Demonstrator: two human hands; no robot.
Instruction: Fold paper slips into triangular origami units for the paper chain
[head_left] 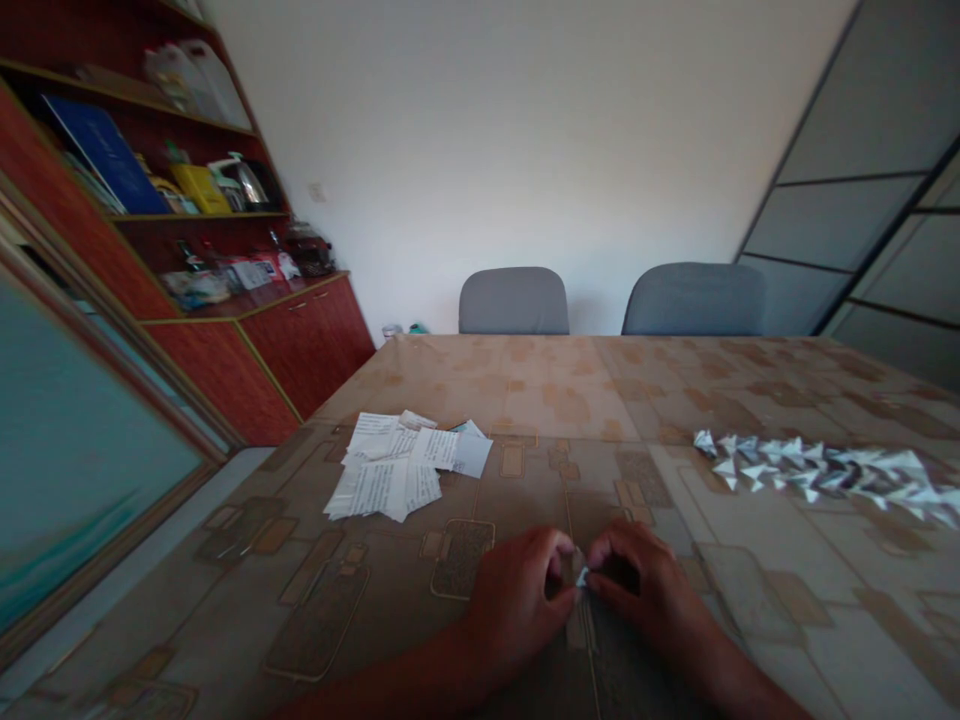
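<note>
A small folded piece of white paper [582, 576] is pinched between my two hands, low over the near part of the table. My left hand [525, 580] grips it from the left with thumb and forefinger. From the right, my right hand [645, 575] holds its other side the same way. Most of the paper is hidden by my fingertips, so its exact shape cannot be made out. Ahead and to the left lies a loose pile of printed paper pieces [390, 470]. Off to the right, several pointed folded paper pieces [810, 465] stand in rows.
The table [510, 375] has a patterned cover and reaches away to two grey chairs [514, 300] by the wall. At the left stands a red-brown cabinet [300, 340] with bottles, a kettle and a blue folder on its shelves. Sliding panels [840, 220] are at the right.
</note>
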